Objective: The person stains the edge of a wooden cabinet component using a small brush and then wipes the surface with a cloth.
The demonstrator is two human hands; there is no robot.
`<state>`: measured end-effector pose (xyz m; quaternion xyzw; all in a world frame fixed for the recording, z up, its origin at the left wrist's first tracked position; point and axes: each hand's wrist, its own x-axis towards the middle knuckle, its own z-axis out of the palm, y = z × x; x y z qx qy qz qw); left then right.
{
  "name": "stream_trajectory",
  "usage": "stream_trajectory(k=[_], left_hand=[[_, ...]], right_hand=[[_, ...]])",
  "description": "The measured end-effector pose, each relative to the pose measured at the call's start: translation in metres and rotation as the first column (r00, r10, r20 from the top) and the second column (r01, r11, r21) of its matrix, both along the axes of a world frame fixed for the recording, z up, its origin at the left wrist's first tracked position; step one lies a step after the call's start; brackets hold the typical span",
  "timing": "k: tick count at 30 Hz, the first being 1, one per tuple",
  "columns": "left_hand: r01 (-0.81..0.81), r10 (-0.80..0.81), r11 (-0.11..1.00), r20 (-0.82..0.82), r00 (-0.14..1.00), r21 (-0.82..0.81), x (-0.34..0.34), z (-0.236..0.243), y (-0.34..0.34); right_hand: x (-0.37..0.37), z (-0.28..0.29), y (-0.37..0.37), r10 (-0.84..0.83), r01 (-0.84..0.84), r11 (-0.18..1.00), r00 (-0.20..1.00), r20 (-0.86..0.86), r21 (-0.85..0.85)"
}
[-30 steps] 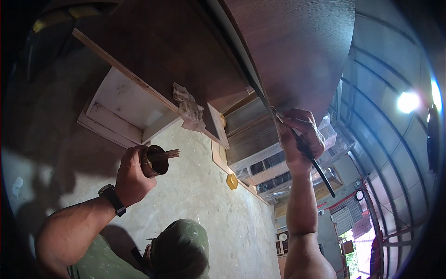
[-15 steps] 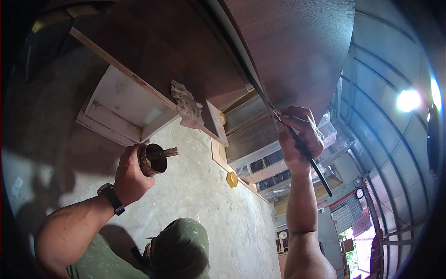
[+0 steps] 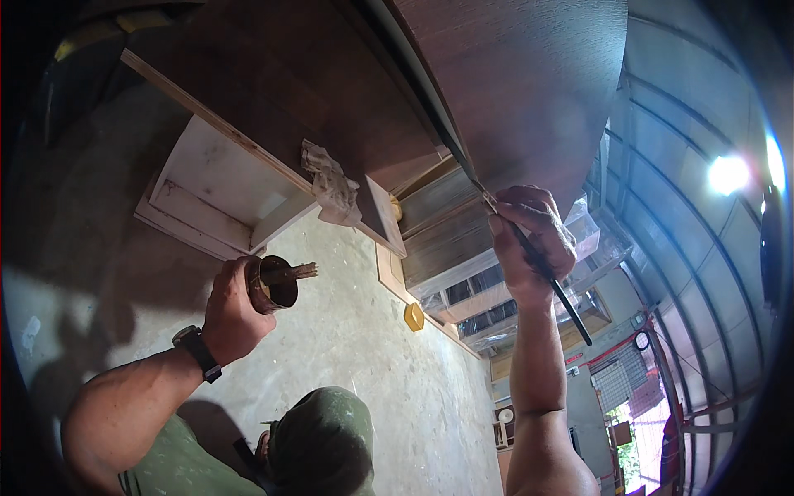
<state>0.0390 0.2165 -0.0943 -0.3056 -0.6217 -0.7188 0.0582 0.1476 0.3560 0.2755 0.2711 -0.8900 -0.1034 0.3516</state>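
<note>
My left hand (image 3: 225, 312) is wrapped round a small brown-stained can (image 3: 259, 294), tilted so its mouth faces right. A stubby, brown-stained stick-like piece (image 3: 294, 273) with a frayed end sticks out of the can. In my raised right hand (image 3: 542, 227) is a slim paintbrush (image 3: 569, 311), its long dark handle pointing down to the right. My fingers pinch it near the metal band, and the brush tip lies at the edge of a dark brown wood panel (image 3: 521, 91). Whether the bristles touch the edge is too small to tell.
Left of the panel is another dark brown board (image 3: 273, 91) with a pale edge. A crumpled stained rag (image 3: 332, 186) hangs over that edge. Below it is a white open box-like unit (image 3: 215, 182). A yellow container (image 3: 413, 317) is near plastic-wrapped wooden pieces (image 3: 463, 281) on the concrete floor (image 3: 331, 331).
Very little differs. The dark panel sits a touch further left in view, with the brush tip still at its edge. My left hand and the can keep their place.
</note>
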Motion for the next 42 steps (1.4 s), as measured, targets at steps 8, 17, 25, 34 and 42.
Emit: stream_trajectory(k=[8, 17, 25, 34, 42], left_hand=[[-0.019, 0.02, 1.0, 0.055, 0.998, -0.019, 0.0, 0.001, -0.005], [-0.009, 0.007, 0.998, 0.023, 1.0, 0.064, 0.0, 0.0, -0.003], [-0.01, 0.009, 1.0, 0.035, 0.999, 0.029, 0.0, -0.002, 0.004], [0.0, 0.0, 1.0, -0.007, 1.0, -0.02, -0.002, -0.013, 0.004], [0.041, -0.041, 0.999, 0.005, 0.999, -0.005, -0.004, -0.009, -0.001]], right_hand=[[0.011, -0.005, 0.023, -0.101, 0.098, 0.992, 0.994, -0.036, -0.073], [0.007, -0.002, 0.012, 0.002, -0.001, 0.999, 1.0, 0.002, -0.036], [0.017, -0.003, 0.029, -0.115, 0.112, 0.992, 0.993, -0.04, -0.057], [0.011, 0.001, 0.018, -0.082, 0.084, 0.995, 0.996, -0.039, 0.056], [-0.01, 0.005, -0.005, 0.049, -0.047, 0.998, 0.998, -0.029, 0.05]])
